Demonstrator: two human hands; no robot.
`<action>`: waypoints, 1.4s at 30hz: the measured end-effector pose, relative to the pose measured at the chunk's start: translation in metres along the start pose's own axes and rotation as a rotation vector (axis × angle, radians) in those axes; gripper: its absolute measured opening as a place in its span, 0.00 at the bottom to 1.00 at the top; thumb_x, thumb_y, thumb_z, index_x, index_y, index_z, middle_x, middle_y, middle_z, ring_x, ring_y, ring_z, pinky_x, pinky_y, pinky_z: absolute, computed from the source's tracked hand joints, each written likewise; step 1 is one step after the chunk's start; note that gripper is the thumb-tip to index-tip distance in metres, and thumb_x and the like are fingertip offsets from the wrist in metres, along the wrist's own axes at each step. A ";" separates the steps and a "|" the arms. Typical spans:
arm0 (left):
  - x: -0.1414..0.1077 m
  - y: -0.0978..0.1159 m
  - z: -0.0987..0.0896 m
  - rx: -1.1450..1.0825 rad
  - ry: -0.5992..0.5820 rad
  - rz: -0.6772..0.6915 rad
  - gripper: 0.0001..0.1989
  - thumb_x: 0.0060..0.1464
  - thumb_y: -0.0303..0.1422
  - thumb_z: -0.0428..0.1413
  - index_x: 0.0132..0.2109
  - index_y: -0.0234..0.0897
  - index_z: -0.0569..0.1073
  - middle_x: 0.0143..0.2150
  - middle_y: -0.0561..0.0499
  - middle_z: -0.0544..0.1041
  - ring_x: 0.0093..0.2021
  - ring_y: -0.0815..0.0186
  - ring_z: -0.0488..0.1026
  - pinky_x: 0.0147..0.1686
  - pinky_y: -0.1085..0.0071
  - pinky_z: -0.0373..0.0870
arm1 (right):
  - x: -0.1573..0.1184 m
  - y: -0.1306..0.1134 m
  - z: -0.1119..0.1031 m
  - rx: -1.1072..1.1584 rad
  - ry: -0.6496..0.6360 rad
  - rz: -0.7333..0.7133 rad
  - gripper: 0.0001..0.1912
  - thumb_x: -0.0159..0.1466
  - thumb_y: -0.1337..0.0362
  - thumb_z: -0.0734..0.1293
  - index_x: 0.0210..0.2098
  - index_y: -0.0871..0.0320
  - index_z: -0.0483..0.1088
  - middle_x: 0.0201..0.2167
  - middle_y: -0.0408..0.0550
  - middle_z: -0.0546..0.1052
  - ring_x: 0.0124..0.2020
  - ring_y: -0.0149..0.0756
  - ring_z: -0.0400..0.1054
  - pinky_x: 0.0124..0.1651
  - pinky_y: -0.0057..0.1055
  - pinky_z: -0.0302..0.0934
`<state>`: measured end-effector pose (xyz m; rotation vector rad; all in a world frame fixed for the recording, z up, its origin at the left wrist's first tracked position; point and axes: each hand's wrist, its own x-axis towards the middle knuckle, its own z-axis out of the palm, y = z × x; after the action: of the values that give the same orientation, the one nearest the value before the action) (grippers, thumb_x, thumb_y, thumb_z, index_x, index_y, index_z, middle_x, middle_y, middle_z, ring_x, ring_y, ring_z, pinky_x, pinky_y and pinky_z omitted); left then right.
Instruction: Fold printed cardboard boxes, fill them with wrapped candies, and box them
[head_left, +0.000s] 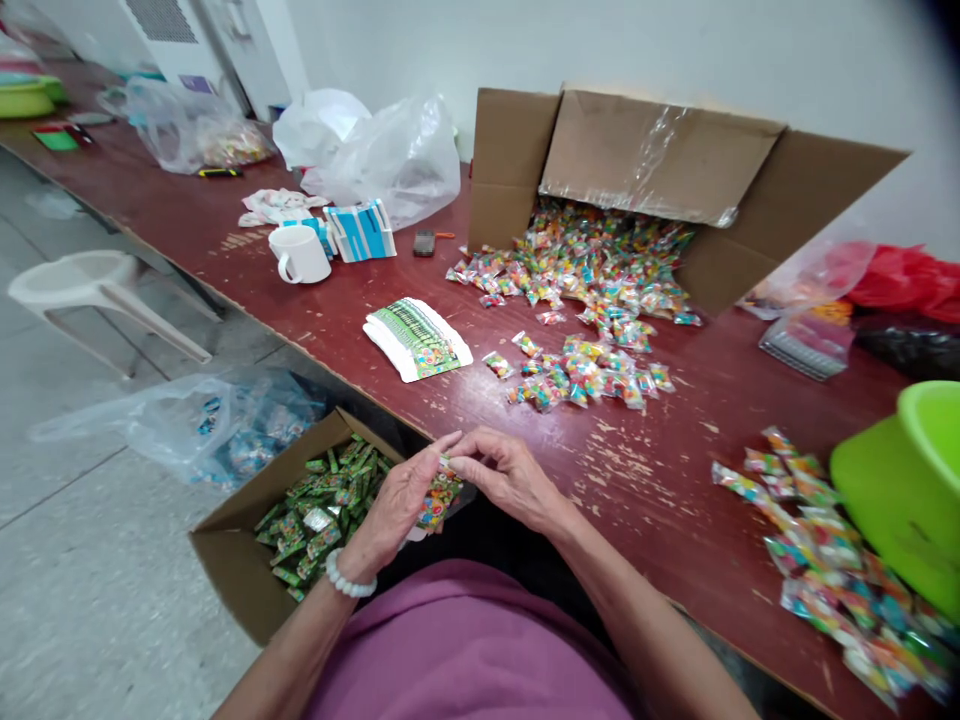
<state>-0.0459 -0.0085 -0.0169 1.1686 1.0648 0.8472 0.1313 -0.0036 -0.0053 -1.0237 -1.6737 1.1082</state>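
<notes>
My left hand (401,497), with a beaded bracelet at the wrist, holds a small printed candy packet (441,497) over the table's front edge. The fingers of my right hand (506,470) are closed at the packet's top edge, so both hands grip it. My palms hide part of it. Below and left of my hands, an open cardboard box (232,520) holds many green printed packets (319,530). On the table ahead lies a fanned stack of flat green-and-white packaging (418,340). Right of that stack is a pile of clear-wrapped colourful candies (581,372).
A large carton (660,150) lies open at the back, spilling wrapped candies. A white mug (300,253) and blue-white carton (361,232) stand left. A green basin (892,480) sits right beside candy strips (817,540). A plastic stool (82,275) and filled bag (247,425) are left.
</notes>
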 end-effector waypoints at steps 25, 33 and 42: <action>-0.029 -0.036 -0.050 0.137 -0.153 -0.261 0.21 0.43 0.32 0.67 0.47 0.36 0.76 0.34 0.54 0.76 0.33 0.67 0.70 0.34 0.73 0.66 | 0.086 0.055 -0.068 -0.827 0.235 0.214 0.09 0.63 0.59 0.68 0.38 0.58 0.74 0.35 0.51 0.78 0.39 0.45 0.69 0.44 0.39 0.58; -0.027 -0.019 -0.102 0.383 -0.310 -0.361 0.12 0.41 0.35 0.68 0.33 0.35 0.76 0.26 0.53 0.76 0.26 0.68 0.71 0.26 0.75 0.65 | -0.008 0.012 -0.004 0.216 -0.138 0.357 0.13 0.64 0.54 0.69 0.42 0.56 0.74 0.34 0.44 0.77 0.32 0.32 0.68 0.33 0.27 0.62; -0.038 -0.010 -0.052 -0.344 -0.069 -0.311 0.23 0.40 0.31 0.71 0.35 0.37 0.63 0.38 0.49 0.77 0.37 0.63 0.76 0.37 0.62 0.78 | -0.020 -0.002 0.017 -0.259 0.005 0.007 0.05 0.66 0.68 0.64 0.39 0.57 0.73 0.34 0.46 0.74 0.35 0.35 0.68 0.40 0.31 0.62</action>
<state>-0.1072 -0.0307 -0.0212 0.7165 0.9673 0.7042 0.1210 -0.0268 -0.0116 -1.1935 -1.8440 0.9079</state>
